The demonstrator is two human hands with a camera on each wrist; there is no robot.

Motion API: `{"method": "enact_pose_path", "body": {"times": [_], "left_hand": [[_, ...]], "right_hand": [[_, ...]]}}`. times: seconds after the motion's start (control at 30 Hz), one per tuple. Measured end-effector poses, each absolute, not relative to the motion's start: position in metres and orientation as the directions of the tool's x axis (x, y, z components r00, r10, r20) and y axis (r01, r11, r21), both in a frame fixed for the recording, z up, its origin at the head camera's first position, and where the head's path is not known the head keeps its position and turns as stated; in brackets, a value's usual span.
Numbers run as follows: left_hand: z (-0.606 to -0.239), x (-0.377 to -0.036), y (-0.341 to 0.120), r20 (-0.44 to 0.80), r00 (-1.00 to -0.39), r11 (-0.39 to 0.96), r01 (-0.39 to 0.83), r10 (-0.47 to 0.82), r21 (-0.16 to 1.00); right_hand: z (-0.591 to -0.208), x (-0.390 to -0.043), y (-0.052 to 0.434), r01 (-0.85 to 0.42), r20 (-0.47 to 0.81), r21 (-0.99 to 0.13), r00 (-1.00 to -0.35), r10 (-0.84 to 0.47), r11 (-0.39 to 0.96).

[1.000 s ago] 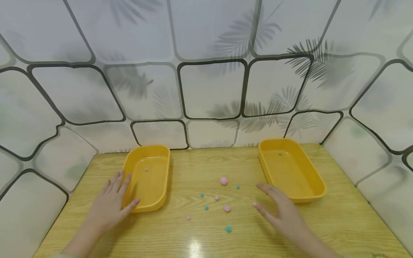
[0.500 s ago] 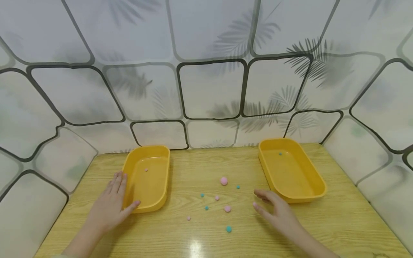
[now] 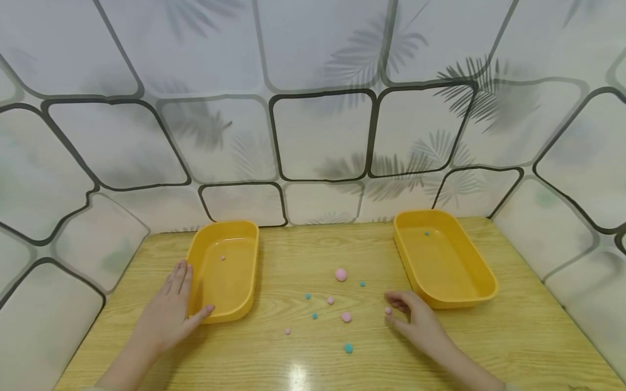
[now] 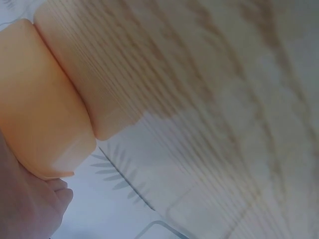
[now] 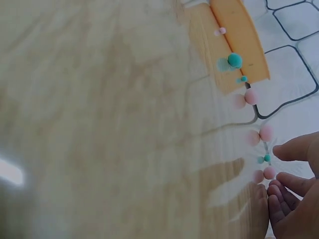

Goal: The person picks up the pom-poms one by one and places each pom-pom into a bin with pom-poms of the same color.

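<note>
— Pompoms on the counter, how many?
— Four pink, four teal between two yellow trays; each tray holds one more. Right hand, fingers curled, pinches a small pink pompom.
— Left hand?
— Fingers straight, resting against the left tray; right tray untouched.

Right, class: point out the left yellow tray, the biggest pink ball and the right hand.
left yellow tray (image 3: 243,231): head view, far rim.
biggest pink ball (image 3: 340,275): head view, its middle.
right hand (image 3: 419,321): head view, back of hand.
</note>
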State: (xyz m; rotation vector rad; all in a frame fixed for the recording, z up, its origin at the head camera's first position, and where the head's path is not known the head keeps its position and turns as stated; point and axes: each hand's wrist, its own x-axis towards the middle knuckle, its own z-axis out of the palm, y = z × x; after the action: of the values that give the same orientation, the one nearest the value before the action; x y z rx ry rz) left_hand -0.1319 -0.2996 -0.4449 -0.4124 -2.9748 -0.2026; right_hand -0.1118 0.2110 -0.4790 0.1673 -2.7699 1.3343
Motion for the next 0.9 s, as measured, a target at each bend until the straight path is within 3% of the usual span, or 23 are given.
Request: {"method": "enact_pose_path", "body": {"times": [0.4, 0.9], "left_hand": [[-0.446, -0.133, -0.300, 0.147, -0.955, 0.952, 0.278, 0.259, 0.129], [-0.447, -0.137, -0.301, 0.139, -0.954, 0.944, 0.286, 0.265, 0.164]], "right_hand": [[-0.486, -0.122, 0.212, -0.172, 0.146, -0.699, -0.985, -0.097, 0.694], [-0.480, -0.127, 0.210, -0.161, 0.130, -0.706, -0.987, -0.097, 0.689]]}}
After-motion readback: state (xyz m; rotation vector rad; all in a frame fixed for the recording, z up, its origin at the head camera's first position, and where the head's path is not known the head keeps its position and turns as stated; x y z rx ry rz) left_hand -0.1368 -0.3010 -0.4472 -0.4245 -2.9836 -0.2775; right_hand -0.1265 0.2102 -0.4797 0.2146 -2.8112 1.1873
